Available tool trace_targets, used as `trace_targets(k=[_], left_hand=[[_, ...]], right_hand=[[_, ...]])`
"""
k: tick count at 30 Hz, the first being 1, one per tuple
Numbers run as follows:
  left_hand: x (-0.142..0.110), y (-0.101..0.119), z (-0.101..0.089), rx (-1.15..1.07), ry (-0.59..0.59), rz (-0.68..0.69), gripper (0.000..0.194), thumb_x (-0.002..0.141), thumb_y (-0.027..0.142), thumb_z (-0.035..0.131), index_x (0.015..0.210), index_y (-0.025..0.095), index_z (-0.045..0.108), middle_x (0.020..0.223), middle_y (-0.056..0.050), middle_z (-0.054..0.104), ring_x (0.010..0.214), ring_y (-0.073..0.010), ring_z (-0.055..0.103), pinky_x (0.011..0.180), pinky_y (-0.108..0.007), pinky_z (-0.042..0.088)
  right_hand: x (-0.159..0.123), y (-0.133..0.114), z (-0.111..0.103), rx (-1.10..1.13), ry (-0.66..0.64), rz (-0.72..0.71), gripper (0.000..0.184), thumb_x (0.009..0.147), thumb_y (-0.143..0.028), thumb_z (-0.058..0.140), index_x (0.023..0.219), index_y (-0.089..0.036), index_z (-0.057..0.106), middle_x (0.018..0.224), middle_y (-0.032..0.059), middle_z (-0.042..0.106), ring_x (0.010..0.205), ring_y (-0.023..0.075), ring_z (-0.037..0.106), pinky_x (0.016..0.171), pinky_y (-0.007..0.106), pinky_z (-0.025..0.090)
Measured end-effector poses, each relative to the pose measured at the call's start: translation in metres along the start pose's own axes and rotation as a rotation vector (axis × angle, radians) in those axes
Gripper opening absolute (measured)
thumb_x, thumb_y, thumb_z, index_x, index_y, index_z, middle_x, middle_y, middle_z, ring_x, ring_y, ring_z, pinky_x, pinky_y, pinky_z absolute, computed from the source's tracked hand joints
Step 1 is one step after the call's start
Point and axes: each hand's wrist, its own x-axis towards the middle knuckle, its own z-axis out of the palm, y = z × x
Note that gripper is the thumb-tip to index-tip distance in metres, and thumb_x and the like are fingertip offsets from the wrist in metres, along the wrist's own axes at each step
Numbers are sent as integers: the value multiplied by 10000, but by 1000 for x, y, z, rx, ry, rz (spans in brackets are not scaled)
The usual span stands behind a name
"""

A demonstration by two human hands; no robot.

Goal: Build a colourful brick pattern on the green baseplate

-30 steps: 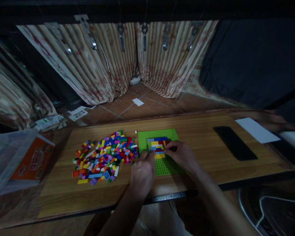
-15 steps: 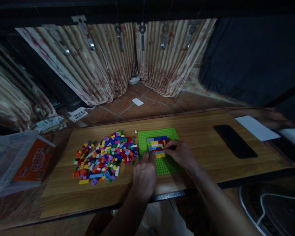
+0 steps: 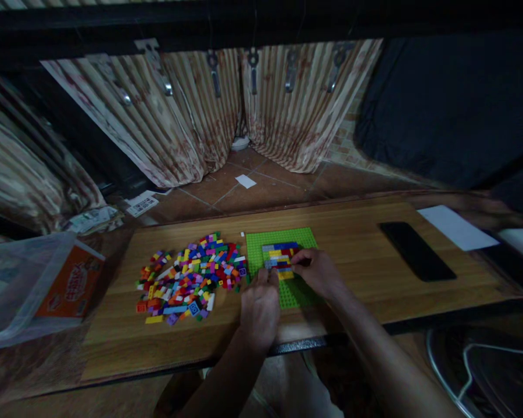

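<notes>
A green studded baseplate [image 3: 256, 239] lies on the wooden table, bearing a block of grey, blue, red and yellow toy bricks [image 3: 282, 251] set in rows. At the block's lower left, my left hand [image 3: 260, 307] is closed, its fingers bent and pressed together against the bricks. My right hand [image 3: 317, 271] has thumb and fingertips pinched together at the block's right edge. Whatever small piece either hand holds is hidden by the fingers. Left of the baseplate spreads a pile of loose, many-coloured bricks [image 3: 190, 271].
A black phone-like slab [image 3: 416, 251] and a white sheet [image 3: 457, 226] lie on the right side of the table [image 3: 353, 232]. At far left stands a clear plastic bin [image 3: 30, 290] with an orange label. Striped curtains [image 3: 187, 128] hang beyond the table.
The view has shifted slightly, so the scene sits a little farther right and lower at left. Both hands stay at the brick block, with hardly any movement against it.
</notes>
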Motion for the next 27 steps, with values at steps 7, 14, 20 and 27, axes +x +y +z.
trace_targets(k=[7,14,20,27], left_hand=[[-2,-15,-4,-204,38,49,357,906,110,403,1188,222,592,996,-71,652,858,-171,649,725,-260,527],[-4,-64,-30,-682,429,-43,322,915,204,458,1192,201,622,1133,-48,691,1014,-160,651,937,-296,505],[-5,-103,-37,-672,570,-240,282,887,223,504,1113,180,668,1076,-52,718,974,-177,672,909,-307,520],[-4,-128,-33,-628,621,-323,229,863,213,530,1006,180,706,1060,-62,723,979,-186,671,925,-327,508]], right_hand=[[-3,7,-7,19,-1,-32,72,689,-249,635,720,-221,694,744,11,698,675,172,621,665,311,473],[-48,-37,2,199,-104,-287,111,826,-320,601,825,-235,673,812,21,674,737,170,607,678,291,467],[-81,-54,32,-48,-607,-478,151,806,-142,607,899,-252,652,895,15,647,816,181,607,693,295,456],[-75,-62,61,-192,-510,-557,177,847,-95,510,842,-220,637,848,37,635,812,186,605,703,298,458]])
